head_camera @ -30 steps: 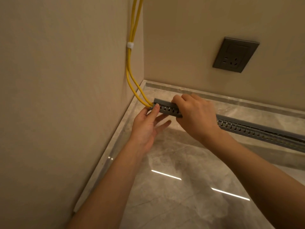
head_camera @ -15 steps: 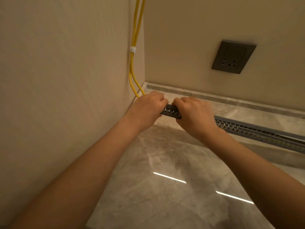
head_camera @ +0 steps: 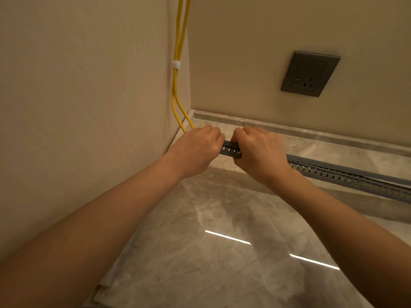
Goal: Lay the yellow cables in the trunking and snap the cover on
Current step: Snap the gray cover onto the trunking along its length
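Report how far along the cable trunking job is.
Done: two yellow cables run down the corner, bundled by a white clip, toward the grey slotted plastic trunking. In hand: the left hand and right hand both grip its corner end. Left: cover seating along the rest; I cannot tell whether it is on.

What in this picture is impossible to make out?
Head view, where the yellow cables enter the trunking: hidden under the left hand.
Head view, whether that end is closed on top: the right hand covers it too.
Head view, trunking's far end: cut off by the right edge.
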`<state>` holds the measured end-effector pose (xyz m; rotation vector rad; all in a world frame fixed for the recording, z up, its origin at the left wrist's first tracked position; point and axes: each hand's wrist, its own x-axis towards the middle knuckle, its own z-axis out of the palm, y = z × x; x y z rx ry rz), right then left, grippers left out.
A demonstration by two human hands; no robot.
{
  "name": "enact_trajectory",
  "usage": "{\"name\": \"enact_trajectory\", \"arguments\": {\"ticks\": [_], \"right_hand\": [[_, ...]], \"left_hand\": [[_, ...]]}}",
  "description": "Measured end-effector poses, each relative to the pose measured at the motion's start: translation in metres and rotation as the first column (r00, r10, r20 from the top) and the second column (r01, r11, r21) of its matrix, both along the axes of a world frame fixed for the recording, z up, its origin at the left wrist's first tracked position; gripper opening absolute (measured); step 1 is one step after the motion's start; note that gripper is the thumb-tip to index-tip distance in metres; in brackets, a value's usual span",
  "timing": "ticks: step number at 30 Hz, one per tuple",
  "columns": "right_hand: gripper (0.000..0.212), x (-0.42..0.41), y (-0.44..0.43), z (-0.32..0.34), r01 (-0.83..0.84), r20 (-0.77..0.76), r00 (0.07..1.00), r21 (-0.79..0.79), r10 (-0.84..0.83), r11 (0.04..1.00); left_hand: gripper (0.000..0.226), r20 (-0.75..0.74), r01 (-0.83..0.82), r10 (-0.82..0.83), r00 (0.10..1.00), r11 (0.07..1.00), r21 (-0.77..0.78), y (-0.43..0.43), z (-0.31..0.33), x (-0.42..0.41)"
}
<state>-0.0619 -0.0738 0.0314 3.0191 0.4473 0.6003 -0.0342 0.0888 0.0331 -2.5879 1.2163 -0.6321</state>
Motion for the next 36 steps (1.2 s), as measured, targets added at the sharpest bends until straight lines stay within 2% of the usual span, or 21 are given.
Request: {"name": "enact_trajectory", "arguments": {"ticks": [11,24,29,33,36], "right_hand": [[0.009,0.002,0.001,0.001,0.043,-0.060,0.997,-0.057,-0.046,0.997],[0.004,0.005,0.003,0.001,0.002,-0.116,0.993,-0.124,-0.017,0.992],[0.008,0.005,0.003,-0.001,-0.032,-0.158,0.987,-0.147,0.009,0.989],[0.009,0.003,-0.001,-0.001,-0.031,-0.106,0.994,-0.147,0.015,0.989],[0.011,0.002,-0.002,-0.003,-0.036,-0.071,0.997,-0.144,0.026,0.989]], "left_hand": [[0.012,-0.093,-0.095,0.101,0.991,0.994,0.059,-0.004,-0.007,0.012],[0.011,-0.104,-0.059,0.074,0.992,0.988,0.141,-0.005,-0.006,0.009],[0.012,-0.087,-0.050,0.068,0.994,0.980,0.193,-0.004,-0.008,0.008],[0.011,-0.068,-0.065,0.077,0.995,0.984,0.164,-0.002,-0.005,0.012],[0.010,-0.072,-0.076,0.082,0.994,0.994,0.082,-0.003,-0.003,0.012]]}}
